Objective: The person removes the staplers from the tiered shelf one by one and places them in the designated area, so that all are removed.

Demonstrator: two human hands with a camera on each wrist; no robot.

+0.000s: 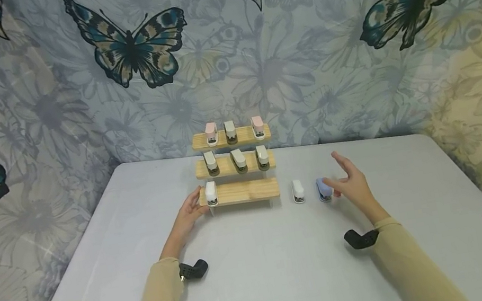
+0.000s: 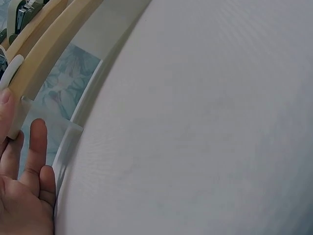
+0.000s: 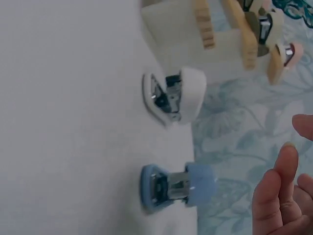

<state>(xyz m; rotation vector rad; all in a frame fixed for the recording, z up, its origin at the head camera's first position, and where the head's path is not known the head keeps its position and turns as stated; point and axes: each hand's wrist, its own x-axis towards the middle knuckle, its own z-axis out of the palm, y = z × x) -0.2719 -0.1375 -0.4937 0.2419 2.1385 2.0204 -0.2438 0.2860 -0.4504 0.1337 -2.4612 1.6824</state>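
My left hand holds the left end of the bottom board of a three-tier wooden rack, thumb and fingertips at the board's end in the left wrist view. A white mini stapler stands on that board close to the hand. My right hand hovers by a blue mini stapler on the table, thumb and forefinger spread with nothing between them. In the right wrist view the fingers are apart from it. Another white stapler stands between the blue one and the rack.
The middle board carries three whitish staplers with dark bases. On the top board are two pink staplers and a grey-white one. The white table meets a butterfly-patterned wall behind the rack.
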